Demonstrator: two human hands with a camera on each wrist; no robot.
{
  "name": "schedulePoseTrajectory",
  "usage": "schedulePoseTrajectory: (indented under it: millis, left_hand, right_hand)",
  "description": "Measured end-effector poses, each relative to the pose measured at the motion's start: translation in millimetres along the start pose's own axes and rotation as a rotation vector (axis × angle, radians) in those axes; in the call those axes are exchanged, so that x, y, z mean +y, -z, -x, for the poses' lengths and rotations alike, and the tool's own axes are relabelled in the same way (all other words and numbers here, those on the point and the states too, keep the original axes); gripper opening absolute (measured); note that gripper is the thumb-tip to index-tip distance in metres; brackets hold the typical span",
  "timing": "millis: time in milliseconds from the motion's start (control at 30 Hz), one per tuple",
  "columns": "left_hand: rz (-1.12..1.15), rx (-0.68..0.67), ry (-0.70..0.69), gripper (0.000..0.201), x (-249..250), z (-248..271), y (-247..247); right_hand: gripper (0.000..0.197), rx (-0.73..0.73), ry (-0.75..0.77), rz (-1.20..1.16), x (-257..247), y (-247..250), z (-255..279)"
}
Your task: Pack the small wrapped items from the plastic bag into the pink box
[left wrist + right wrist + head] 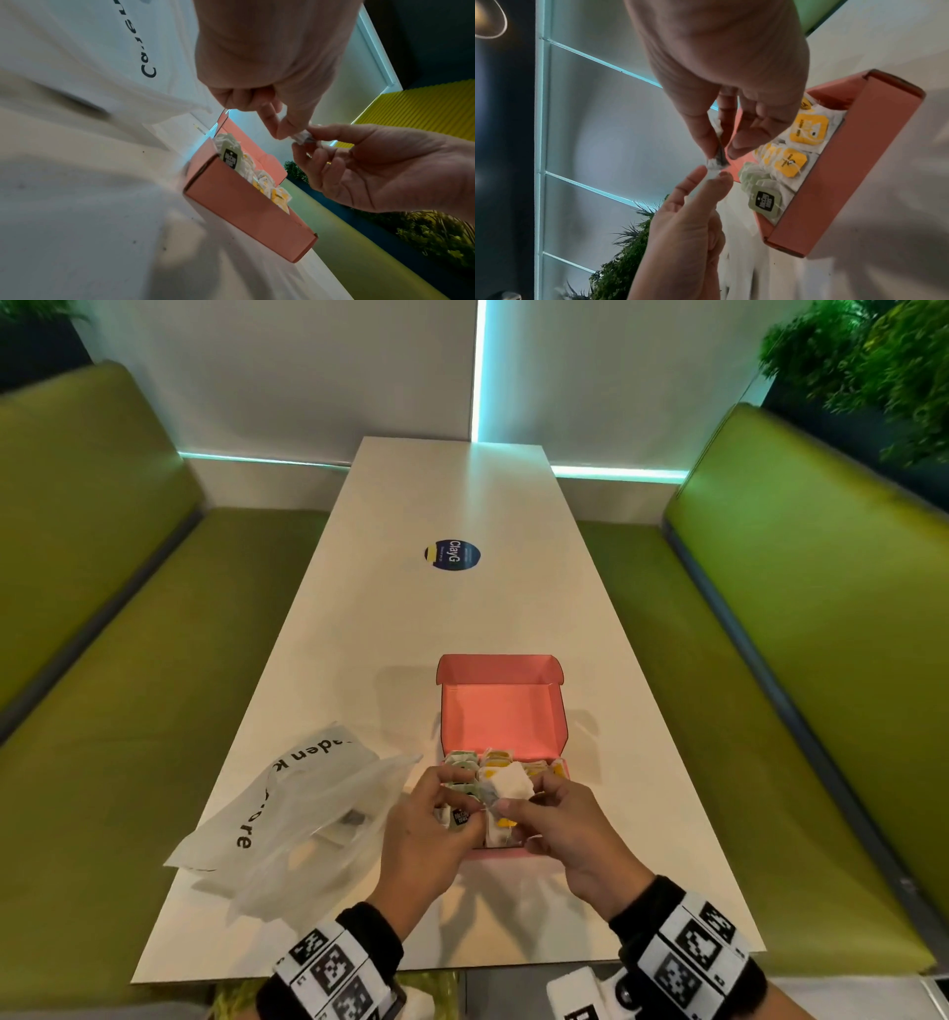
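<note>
The pink box (500, 711) stands open on the table, lid raised at the back, its tray filled with several small wrapped items (498, 757) bearing yellow tags (808, 130) and green tags (765, 201). Just above the box's near edge, my left hand (475, 806) and right hand (506, 806) both pinch one small white wrapped item (511, 785) between them. The wrist views show thumb and forefinger of each hand closed on its crumpled end (302, 138) (717, 162). The white plastic bag (298, 814) lies crumpled left of the box.
A long white table (436, 505) carries a round dark sticker (452, 554) farther back. Green benches (102, 711) (796, 660) run along both sides. A dark shape (354, 819) shows through the bag. The box's outer wall (246, 213) faces me.
</note>
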State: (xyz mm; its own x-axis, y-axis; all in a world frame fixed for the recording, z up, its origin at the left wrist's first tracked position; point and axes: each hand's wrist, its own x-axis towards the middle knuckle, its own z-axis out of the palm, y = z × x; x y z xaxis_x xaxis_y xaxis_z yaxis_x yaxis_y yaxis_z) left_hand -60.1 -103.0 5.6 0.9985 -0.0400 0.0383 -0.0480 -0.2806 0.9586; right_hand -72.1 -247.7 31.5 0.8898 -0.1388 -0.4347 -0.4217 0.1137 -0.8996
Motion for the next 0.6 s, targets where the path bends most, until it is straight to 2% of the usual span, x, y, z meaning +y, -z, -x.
schedulePoseTrajectory:
  millis: [100,267,433,500,600]
  left_hand:
    - [-0.029,0.018,-0.014,0.038,-4,0,-1]
    - [-0.03,0.014,-0.038,0.035,-7,0,-2]
    - [-0.023,0.009,-0.039,0.035,-11,-2,0]
    - [0.026,-0.063,0.044,0.039,-10,-5,4]
    - [0.173,-0.306,0.22,0.069,-14,-11,14]
  right_hand:
    - [0.016,-0.033,-0.02,0.046,-2,3,1]
    - [0.031,0.006,0.025,0.135,-2,6,0]
    - [0.034,0.028,0.052,0.1,-1,7,1]
    - [0.035,0.034,0.072,0.083,1,7,2]
    - [0.036,0.039,0.097,0.069,3,6,2]
